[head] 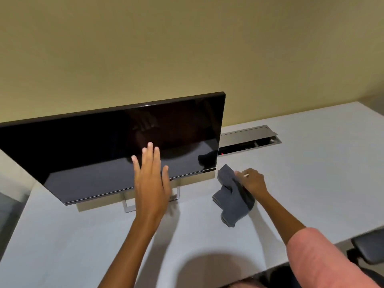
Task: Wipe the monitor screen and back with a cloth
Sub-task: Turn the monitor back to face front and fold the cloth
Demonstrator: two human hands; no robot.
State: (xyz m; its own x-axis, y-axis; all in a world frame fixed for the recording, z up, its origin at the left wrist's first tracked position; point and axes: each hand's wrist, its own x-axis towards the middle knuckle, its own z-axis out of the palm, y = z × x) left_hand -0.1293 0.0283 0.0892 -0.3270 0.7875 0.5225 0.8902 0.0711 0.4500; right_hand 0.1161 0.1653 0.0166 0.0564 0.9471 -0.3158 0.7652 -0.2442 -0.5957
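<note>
A black monitor (pixel 93 154) stands on a silver frame stand (pixel 129 206) on the white desk (pixel 311 183), its dark screen facing me and tilted back. My left hand (pixel 151 181) is raised in front of the screen's lower middle, fingers straight and spread, holding nothing. Whether it touches the glass I cannot tell. To the right of the monitor lies a crumpled grey cloth (pixel 232 200) on the desk. My right hand (pixel 252 180) grips the cloth's upper right part with curled fingers. The monitor's back is hidden.
A cable hatch (pixel 249 138) with its lid raised is set into the desk behind the monitor's right corner. A yellow wall (pixel 187 48) rises close behind. A dark chair armrest (pixel 369 246) shows at the desk's right front edge.
</note>
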